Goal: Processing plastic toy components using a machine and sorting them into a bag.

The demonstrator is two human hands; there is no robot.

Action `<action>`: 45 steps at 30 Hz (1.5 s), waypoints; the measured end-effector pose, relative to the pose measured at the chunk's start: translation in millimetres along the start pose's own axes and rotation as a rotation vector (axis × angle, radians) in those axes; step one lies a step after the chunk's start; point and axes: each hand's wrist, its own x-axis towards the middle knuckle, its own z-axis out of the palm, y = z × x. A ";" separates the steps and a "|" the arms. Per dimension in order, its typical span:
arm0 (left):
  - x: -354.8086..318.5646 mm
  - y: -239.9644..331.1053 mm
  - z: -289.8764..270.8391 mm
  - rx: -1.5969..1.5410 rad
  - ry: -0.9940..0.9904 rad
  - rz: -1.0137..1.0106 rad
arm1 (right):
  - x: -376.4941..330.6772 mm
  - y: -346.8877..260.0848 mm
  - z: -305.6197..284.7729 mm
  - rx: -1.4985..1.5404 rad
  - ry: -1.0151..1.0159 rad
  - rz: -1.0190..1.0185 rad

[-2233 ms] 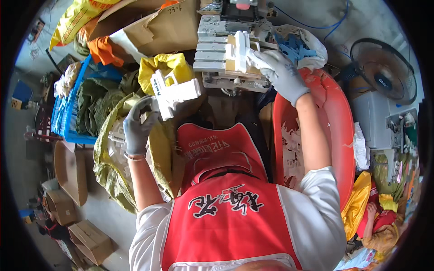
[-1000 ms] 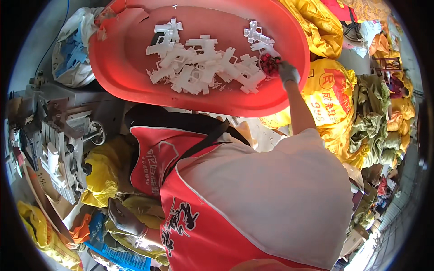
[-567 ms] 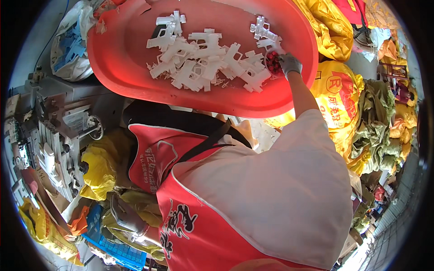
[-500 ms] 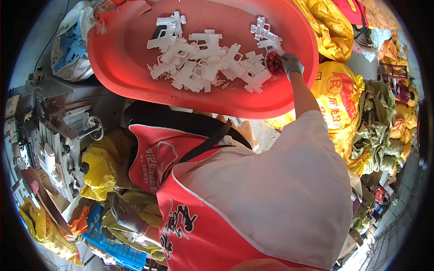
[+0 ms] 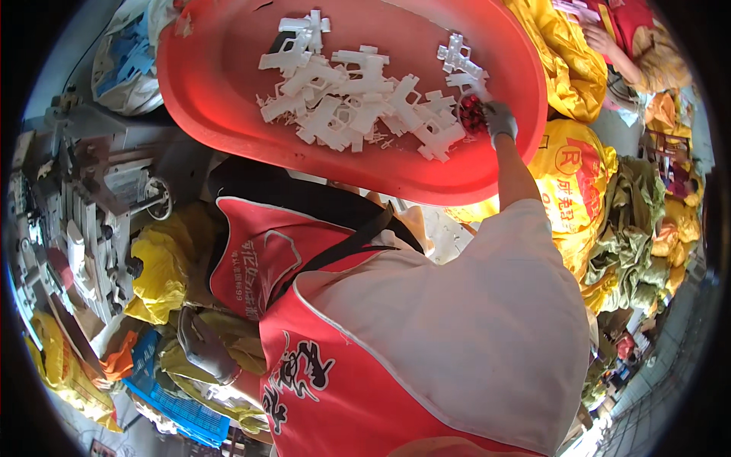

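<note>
As I look down from the head camera, my gloved right hand (image 5: 500,122) is at one cluster of small red pieces (image 5: 472,114) in one red tub (image 5: 221,91); its fingers bend downward, and I cannot tell whether they grip any. Two white gun-shaped parts (image 5: 454,53) lie beside the cluster; the bigger white pile (image 5: 335,99) overlaps too much to count. My left hand (image 5: 204,346) is near one olive sack (image 5: 242,344), fingers close together, hold unclear.

my grey-gloved right hand (image 5: 500,122) at a cluster of small glossy red pieces (image 5: 471,114), inside an oval red plastic basin (image 5: 228,72). pistol-shaped white plastic parts (image 5: 368,84) heaped alongside. grey-gloved left hand (image 5: 204,348) low, near olive sacking (image 5: 245,333).
</note>
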 end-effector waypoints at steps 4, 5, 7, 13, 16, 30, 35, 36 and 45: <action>0.5 -2.5 5.2 -0.025 0.005 0.025 | 29.4 50.7 11.2 0.659 0.072 0.154; -3.4 -1.4 4.0 0.003 -0.004 -0.004 | 21.7 31.4 -4.0 0.903 -0.096 0.289; -6.7 -7.0 7.6 -0.015 -0.008 -0.009 | 11.5 12.4 -25.9 1.079 -0.108 0.330; -0.6 -9.2 13.9 -0.027 0.005 -0.002 | -8.2 -11.0 -35.8 1.600 -0.294 0.182; -2.9 -23.6 17.3 0.003 0.023 0.037 | -59.4 -108.9 -53.8 1.773 -0.662 -0.038; -32.6 -27.1 16.2 -0.164 0.084 -0.146 | -319.5 -445.2 -232.8 2.346 -2.164 -1.084; -28.4 -24.2 20.7 -0.178 0.058 -0.093 | -334.0 -438.7 -252.3 2.019 -2.226 -0.806; -26.2 -22.4 20.9 -0.173 0.060 -0.096 | -336.3 -439.2 -257.8 2.021 -2.227 -0.803; -15.7 -21.6 18.8 -0.169 0.062 -0.130 | -386.3 -419.2 -268.7 2.118 -1.942 -0.043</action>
